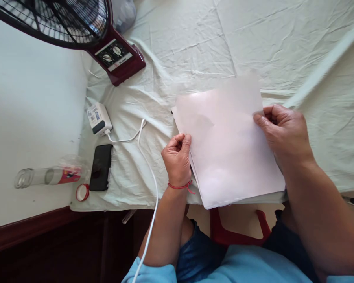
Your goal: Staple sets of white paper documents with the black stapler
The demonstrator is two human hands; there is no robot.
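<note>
My left hand (177, 157) was pinched on the near left edge of the paper (227, 145), and my right hand (283, 133) gripped its far right edge, so both hands were clamped on it, well apart, holding the sheets just above the pale cloth (194, 47) covering the desk. No fold or crease showed yet, though the top part was blurred. Left of my left hand lay a white cable (149, 173), a charger (98, 119) and a dark phone (100, 167)

You can make out no readable text: the label on the fan's control panel (117, 56) and the charger's stickers (93, 114) stay too blurred.
</note>
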